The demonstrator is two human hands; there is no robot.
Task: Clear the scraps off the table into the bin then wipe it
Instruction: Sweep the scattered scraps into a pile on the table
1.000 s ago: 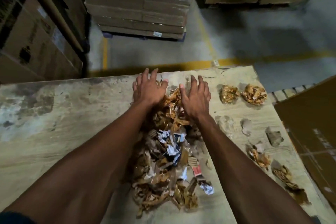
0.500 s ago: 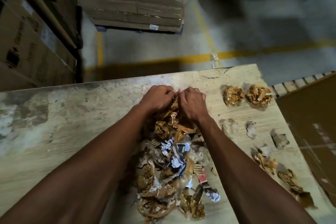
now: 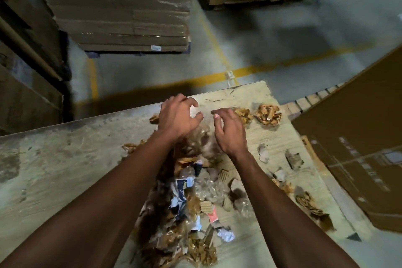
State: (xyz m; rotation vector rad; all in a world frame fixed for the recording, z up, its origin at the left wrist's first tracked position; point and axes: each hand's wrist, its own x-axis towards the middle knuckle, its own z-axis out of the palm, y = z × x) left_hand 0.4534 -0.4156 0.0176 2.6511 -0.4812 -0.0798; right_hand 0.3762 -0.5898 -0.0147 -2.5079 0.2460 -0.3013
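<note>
Nearest you, your two bare forearms run up from the bottom corners on either side of a long heap of mixed scraps point(image 3: 191, 200), made of crumpled brown paper, clear plastic film, ribbed cardboard bits, blue-and-white printed wrappers and one small red piece, lying on the worn, pale wooden table point(image 3: 65, 169); any print on those wrappers is too small and blurred to read. Along the table's right edge lie loose scraps well apart from the heap: brown crumpled pieces point(image 3: 309, 204) near you and small grey card scraps point(image 3: 293, 159) further up. Beyond the heap's far end your left hand point(image 3: 177, 118) hangs with its fingers spread and hooked like a claw, gripping nothing you can make out, and your right hand point(image 3: 228, 129) sits just beside it, fingers loosely bent and parted, also with nothing in it. Past your right hand, two golden-brown crumpled wads point(image 3: 267, 114) sit near the table's far right corner. To your right a large brown cardboard box point(image 3: 359, 137) stands beside the table; it bears pale printed marks that cannot be read. Farther off, across yellow floor lines point(image 3: 217, 76), stands a film-wrapped stack of flat cardboard point(image 3: 121, 6) with a small white label point(image 3: 156, 47), its text illegible. No bin shows in this view.
</note>
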